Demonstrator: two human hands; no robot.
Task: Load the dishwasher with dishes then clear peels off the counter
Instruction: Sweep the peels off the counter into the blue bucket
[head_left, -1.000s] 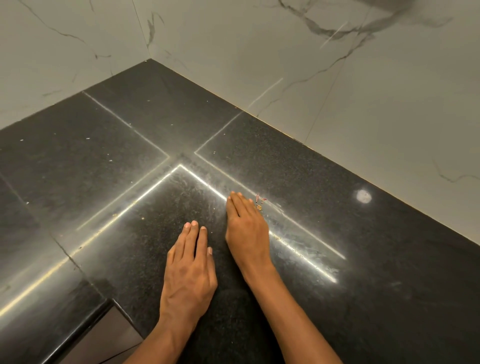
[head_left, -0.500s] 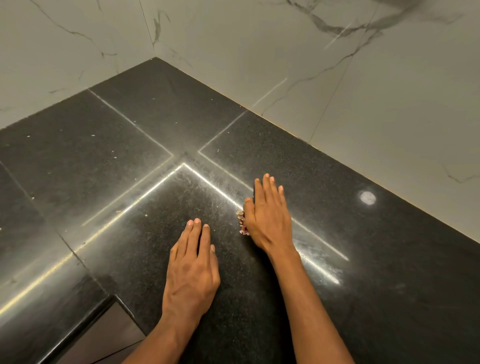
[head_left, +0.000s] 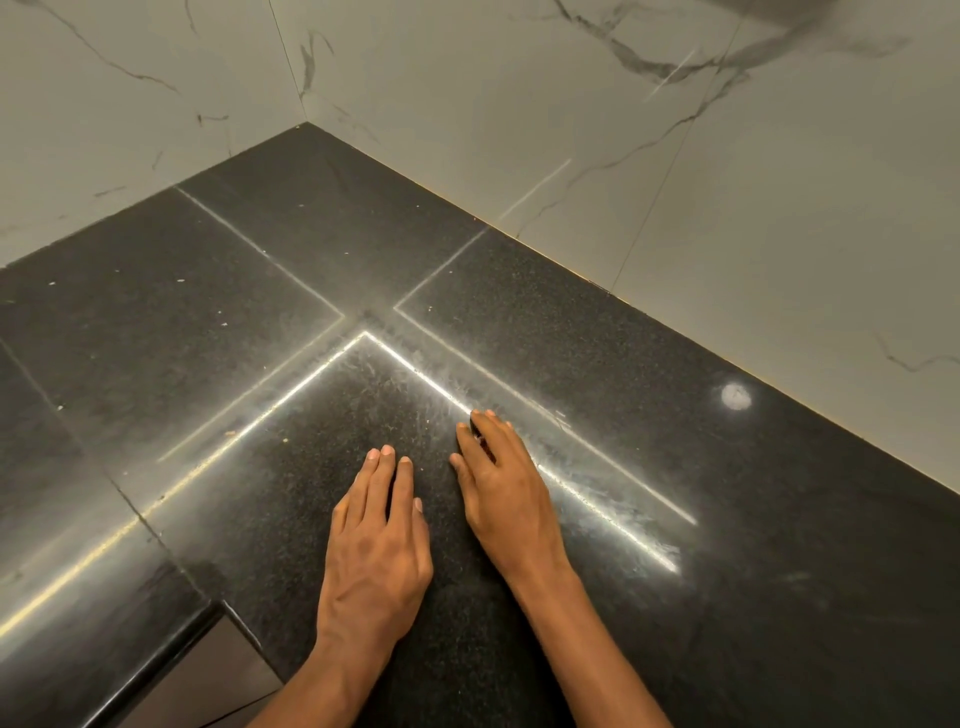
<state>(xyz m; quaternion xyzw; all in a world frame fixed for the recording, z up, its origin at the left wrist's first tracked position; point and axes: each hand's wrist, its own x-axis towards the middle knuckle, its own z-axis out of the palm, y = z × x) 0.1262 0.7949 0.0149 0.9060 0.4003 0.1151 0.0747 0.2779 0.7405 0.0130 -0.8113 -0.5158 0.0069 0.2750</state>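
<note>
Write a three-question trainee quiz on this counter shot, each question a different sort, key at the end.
1. True or false: the left hand lies palm down on the black counter, fingers straight.
2. Multiple choice: the pale round spot on the counter lies (A) left of both hands, (B) right of the right hand, (C) between the hands.
3. Fill the gap: the walls behind the counter are pale with dark ___ like marble.

Key: 1 true; 2 B; 3 veins.
</note>
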